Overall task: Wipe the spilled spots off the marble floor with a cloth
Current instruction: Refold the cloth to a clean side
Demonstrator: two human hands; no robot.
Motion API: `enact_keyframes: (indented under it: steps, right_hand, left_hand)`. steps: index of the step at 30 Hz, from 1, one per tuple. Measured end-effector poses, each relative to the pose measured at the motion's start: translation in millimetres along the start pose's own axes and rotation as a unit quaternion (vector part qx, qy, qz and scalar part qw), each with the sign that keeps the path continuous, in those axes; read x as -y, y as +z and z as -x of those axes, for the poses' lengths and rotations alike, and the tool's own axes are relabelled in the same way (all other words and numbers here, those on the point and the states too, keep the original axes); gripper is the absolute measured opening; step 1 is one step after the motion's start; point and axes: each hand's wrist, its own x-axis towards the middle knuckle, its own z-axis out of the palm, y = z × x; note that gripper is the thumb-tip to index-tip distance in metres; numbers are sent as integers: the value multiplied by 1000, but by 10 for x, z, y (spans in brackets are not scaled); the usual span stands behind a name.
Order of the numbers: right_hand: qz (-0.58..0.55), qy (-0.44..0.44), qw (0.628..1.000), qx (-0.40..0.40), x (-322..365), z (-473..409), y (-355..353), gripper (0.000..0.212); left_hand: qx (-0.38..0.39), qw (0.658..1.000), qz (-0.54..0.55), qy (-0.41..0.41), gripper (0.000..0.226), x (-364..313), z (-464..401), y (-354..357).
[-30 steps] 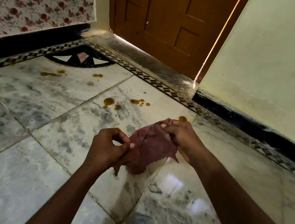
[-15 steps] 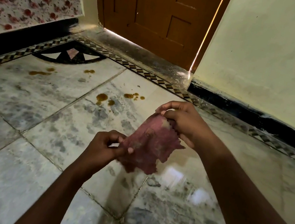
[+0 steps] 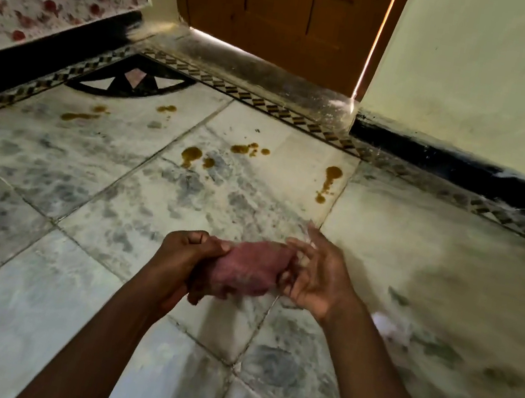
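A dark red cloth (image 3: 247,271) is bunched up between my two hands, above the marble floor (image 3: 85,169). My left hand (image 3: 185,255) is closed around its left end. My right hand (image 3: 315,277) has its fingers spread against the cloth's right end and is blurred by motion. Brown spilled spots lie on the floor beyond my hands: a drip trail (image 3: 330,180) at the right, a cluster (image 3: 248,149) in the middle, a bigger blot (image 3: 191,154), and more spots (image 3: 82,116) at the left near the wall.
A brown wooden door (image 3: 278,10) with a stone threshold stands ahead. A flowered wall with a black skirting (image 3: 47,41) runs on the left and a pale wall (image 3: 482,79) on the right. A patterned border strip (image 3: 269,108) edges the floor.
The cloth was held spread out between both hands; now it is gathered into a bundle. My right hand has opened its fingers. The right-hand drip trail has come into sight.
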Motion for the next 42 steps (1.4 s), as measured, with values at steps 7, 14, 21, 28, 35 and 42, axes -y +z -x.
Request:
enact_keyframes:
  steps: [7, 14, 21, 28, 35, 42]
  right_hand:
    - [23, 33, 995, 87, -141, -48, 85, 77]
    - [13, -44, 997, 60, -244, -168, 70, 54]
    - [124, -11, 991, 43, -374, -239, -61, 43]
    - [191, -117, 974, 10, -330, -266, -160, 46]
    - [243, -173, 954, -3, -101, -151, -56, 24]
    - [259, -241, 933, -63, -84, -253, 59, 11]
  left_hand:
    - [-90, 996, 19, 18, 42, 82, 15, 133]
    - [-154, 986, -31, 46, 30, 165, 5, 190]
    - [-193, 977, -53, 68, 35, 121, 65, 309]
    - [-177, 978, -77, 76, 26, 97, 62, 340]
    - [-172, 981, -56, 73, 39, 128, -17, 277]
    - [-185, 980, -8, 66, 50, 176, -37, 346]
